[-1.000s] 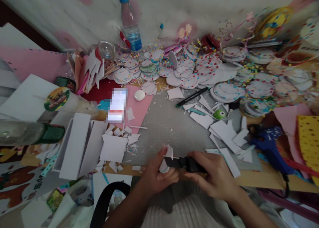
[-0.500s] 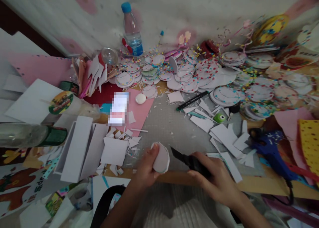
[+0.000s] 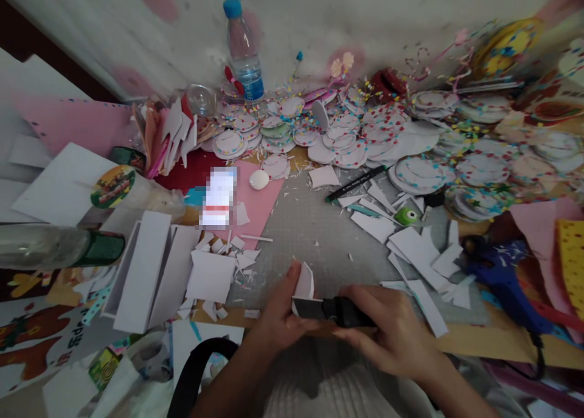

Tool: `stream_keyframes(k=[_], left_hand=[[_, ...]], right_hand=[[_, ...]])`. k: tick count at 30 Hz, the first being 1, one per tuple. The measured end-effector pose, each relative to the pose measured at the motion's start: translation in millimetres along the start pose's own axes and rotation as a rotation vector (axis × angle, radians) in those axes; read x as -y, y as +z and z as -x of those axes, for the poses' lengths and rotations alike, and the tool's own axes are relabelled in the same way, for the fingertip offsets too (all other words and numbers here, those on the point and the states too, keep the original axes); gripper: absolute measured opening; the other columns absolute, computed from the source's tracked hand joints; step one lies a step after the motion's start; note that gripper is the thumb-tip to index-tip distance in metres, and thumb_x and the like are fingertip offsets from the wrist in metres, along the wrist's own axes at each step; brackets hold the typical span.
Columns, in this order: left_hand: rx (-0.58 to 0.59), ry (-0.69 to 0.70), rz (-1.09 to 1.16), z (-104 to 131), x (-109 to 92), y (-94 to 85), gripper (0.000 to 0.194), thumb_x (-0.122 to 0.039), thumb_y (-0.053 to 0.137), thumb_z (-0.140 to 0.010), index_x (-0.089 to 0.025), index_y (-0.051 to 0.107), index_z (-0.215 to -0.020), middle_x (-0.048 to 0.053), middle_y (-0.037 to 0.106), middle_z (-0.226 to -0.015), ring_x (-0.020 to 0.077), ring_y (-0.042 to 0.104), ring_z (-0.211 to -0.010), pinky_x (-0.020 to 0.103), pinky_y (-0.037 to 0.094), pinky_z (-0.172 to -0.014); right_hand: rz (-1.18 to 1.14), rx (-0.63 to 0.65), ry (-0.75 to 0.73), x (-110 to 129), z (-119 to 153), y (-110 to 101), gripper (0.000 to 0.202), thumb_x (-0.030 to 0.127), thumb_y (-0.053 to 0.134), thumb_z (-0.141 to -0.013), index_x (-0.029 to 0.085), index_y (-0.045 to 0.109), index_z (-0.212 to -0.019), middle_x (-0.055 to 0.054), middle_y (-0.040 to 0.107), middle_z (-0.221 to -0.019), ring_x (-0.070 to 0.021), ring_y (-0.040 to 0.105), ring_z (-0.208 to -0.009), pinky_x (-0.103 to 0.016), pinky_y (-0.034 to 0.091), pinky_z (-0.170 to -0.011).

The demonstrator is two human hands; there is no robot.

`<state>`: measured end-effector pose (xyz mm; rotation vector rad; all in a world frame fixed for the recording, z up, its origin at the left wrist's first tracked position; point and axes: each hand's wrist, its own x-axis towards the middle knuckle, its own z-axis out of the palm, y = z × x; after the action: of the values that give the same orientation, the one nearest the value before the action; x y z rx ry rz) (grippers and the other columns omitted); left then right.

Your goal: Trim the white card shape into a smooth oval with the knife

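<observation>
Between thumb and fingers, my left hand (image 3: 280, 305) grips a small white foam board disc (image 3: 305, 280) just over the table's front edge. My right hand (image 3: 385, 320) is wrapped round the black handle of a utility knife (image 3: 314, 308). Its blade points left and lies across the lower part of the disc, close to my left fingers. Whether the blade is cutting in or only resting on the edge, I cannot tell. Part of the disc is hidden behind the blade and my left hand.
A grey cutting mat (image 3: 314, 235) bears white offcuts (image 3: 415, 254) and a marker (image 3: 356, 184). Decorated round discs (image 3: 342, 141) are piled along the back, near a water bottle (image 3: 245, 59). A blue glue gun (image 3: 506, 278) lies right; a phone (image 3: 218, 198) and white box (image 3: 141, 272) are left.
The knife has moved left from beside the disc onto it, its blade now level. My left hand has turned the disc so that it shows more edge-on.
</observation>
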<state>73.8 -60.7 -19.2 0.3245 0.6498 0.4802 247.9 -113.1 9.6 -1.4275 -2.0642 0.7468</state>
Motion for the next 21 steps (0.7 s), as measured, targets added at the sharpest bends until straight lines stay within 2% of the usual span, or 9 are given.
stream_keyframes(k=[4, 6, 11, 13, 16, 18, 21], left_hand=[[0.241, -0.063, 0.243, -1.1, 2.0, 8.0, 0.067, -0.065, 0.049, -0.082, -0.019, 0.024, -0.040, -0.008, 0.018, -0.025, 0.0042, 0.014, -0.025, 0.022, 0.011, -0.034], [0.277, -0.065, 0.267, -0.8, 2.8, 9.3, 0.070, -0.064, 0.046, -0.084, -0.019, 0.023, -0.036, -0.007, 0.017, -0.024, 0.0038, 0.014, -0.024, 0.022, 0.009, -0.033], [0.231, -0.121, 0.282, 0.8, 1.5, 10.5, 0.072, -0.061, 0.047, -0.085, -0.018, 0.025, -0.033, -0.007, 0.013, -0.025, 0.0029, 0.010, -0.025, 0.021, 0.006, -0.032], [0.254, -0.132, 0.303, 0.4, 2.3, 9.5, 0.071, -0.061, 0.047, -0.085, -0.018, 0.027, -0.033, -0.007, 0.012, -0.025, 0.0031, 0.009, -0.024, 0.021, 0.005, -0.031], [0.277, -0.136, 0.346, -0.8, 8.1, 5.2, 0.070, -0.061, 0.044, -0.086, -0.018, 0.032, -0.033, -0.008, 0.012, -0.024, 0.0035, 0.008, -0.024, 0.020, 0.006, -0.029], [0.242, -0.147, 0.357, -0.5, 14.4, 0.0, 0.071, -0.063, 0.042, -0.086, -0.018, 0.032, -0.032, -0.008, 0.010, -0.023, 0.0036, 0.007, -0.024, 0.020, 0.006, -0.029], [0.219, -0.130, 0.316, 2.6, 21.4, -10.3, 0.077, -0.076, 0.033, -0.080, -0.021, 0.027, -0.027, -0.006, 0.008, -0.019, 0.0047, 0.009, -0.019, 0.022, 0.008, -0.027]], right_hand=[[0.050, -0.067, -0.017, -2.2, -1.1, 2.3, 0.042, 0.054, 0.037, -0.094, 0.016, 0.055, -0.086, -0.001, 0.057, -0.059, -0.0151, 0.054, -0.050, -0.026, 0.030, -0.049], [0.070, -0.090, -0.021, -4.3, -0.9, 2.2, 0.043, 0.054, 0.038, -0.094, 0.016, 0.055, -0.084, -0.002, 0.058, -0.059, -0.0156, 0.055, -0.050, -0.027, 0.030, -0.049], [0.098, -0.069, -0.001, -7.6, -0.4, 0.1, 0.040, 0.053, 0.041, -0.093, 0.018, 0.057, -0.082, -0.002, 0.058, -0.058, -0.0154, 0.054, -0.050, -0.026, 0.031, -0.049], [0.104, -0.078, -0.002, -7.5, -1.2, 0.2, 0.040, 0.052, 0.041, -0.093, 0.018, 0.057, -0.080, -0.002, 0.057, -0.057, -0.0151, 0.054, -0.049, -0.026, 0.031, -0.048], [0.107, -0.095, -0.011, -8.4, -2.3, 2.6, 0.042, 0.053, 0.039, -0.093, 0.018, 0.058, -0.079, -0.002, 0.057, -0.056, -0.0150, 0.054, -0.048, -0.025, 0.032, -0.048], [0.106, -0.087, -0.005, -12.3, -1.5, 4.4, 0.043, 0.055, 0.040, -0.092, 0.018, 0.058, -0.079, -0.002, 0.058, -0.057, -0.0155, 0.054, -0.049, -0.025, 0.033, -0.048], [0.074, -0.142, 0.177, -24.7, 3.6, 3.2, 0.037, 0.052, 0.045, -0.091, 0.019, 0.056, -0.081, 0.000, 0.057, -0.056, -0.0145, 0.054, -0.048, -0.024, 0.033, -0.046]])
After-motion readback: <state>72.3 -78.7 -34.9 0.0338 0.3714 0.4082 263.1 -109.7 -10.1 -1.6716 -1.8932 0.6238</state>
